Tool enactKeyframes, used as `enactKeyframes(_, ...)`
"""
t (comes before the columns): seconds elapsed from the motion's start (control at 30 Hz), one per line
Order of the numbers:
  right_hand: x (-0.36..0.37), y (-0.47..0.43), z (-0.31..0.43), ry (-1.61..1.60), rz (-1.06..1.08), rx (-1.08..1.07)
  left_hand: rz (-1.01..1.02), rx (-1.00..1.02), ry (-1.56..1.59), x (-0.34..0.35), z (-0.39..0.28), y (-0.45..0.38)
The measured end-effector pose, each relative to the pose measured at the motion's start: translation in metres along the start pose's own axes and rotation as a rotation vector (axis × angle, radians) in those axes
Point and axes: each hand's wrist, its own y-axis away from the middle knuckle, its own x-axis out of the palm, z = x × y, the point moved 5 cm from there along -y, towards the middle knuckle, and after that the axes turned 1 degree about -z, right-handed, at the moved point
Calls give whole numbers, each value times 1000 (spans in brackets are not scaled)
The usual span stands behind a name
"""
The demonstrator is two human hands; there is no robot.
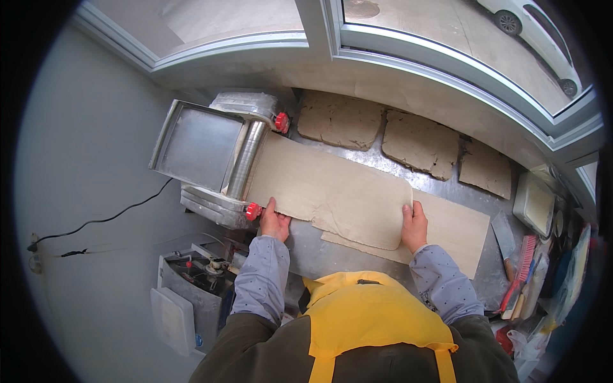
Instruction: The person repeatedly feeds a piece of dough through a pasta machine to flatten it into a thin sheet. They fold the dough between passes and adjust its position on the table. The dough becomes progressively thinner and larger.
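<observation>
A long sheet of dough (330, 177) runs from the steel roller (249, 158) of a dough sheeter down to the right. My left hand (275, 224) holds its near edge close to the machine's lower red knob (253, 211), thumb on top and fingers partly beneath. At the far right end, my right hand (414, 226) pinches the sheet's rounded edge between thumb and fingers. Under that end lies another flat dough sheet (452, 225) on the metal table. The near edge of the upper sheet is uneven, with a creased, torn-looking stretch near its middle.
Several thick dough slabs (341, 119) lie along the window side. The sheeter's metal tray (201, 143) is at the left. A cleaver-like blade (504, 234), a pink brush (526, 253) and a white plastic tub (534, 203) crowd the right end. A machine (191, 287) stands lower left.
</observation>
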Motion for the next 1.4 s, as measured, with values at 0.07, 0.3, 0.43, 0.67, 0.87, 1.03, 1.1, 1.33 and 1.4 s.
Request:
enactKeyframes(0.07, -7, 2, 1, 10, -7, 48, 9, -10, 14, 6, 0, 5)
enactKeyframes(0.3, -13, 6, -2, 71, -15, 114, 24, -3, 28, 15, 0, 5)
enactKeyframes(0.43, -22, 5, -10, -7, -56, 14, 62, -43, 40, 9, 1, -5)
enactKeyframes(0.67, -36, 3, -19, 18, -68, 20, 93, -17, 52, 13, 1, -15)
enactKeyframes(0.87, -58, 4, -17, -44, -54, 22, 76, -79, 10, 11, 7, -7)
enactKeyframes(1.03, -114, 10, -38, -18, -71, 42, 177, -212, -1, 5, 48, 27)
enactKeyframes(1.1, -145, 13, -51, 20, -79, 90, 209, -291, 7, 3, 67, 47)
enactKeyframes(1.33, -192, 16, -93, 141, -188, 228, 208, -280, -49, 16, 56, 55)
enactKeyframes(1.4, -187, 17, -100, 73, -233, 238, 179, -226, -179, 23, 43, 51)
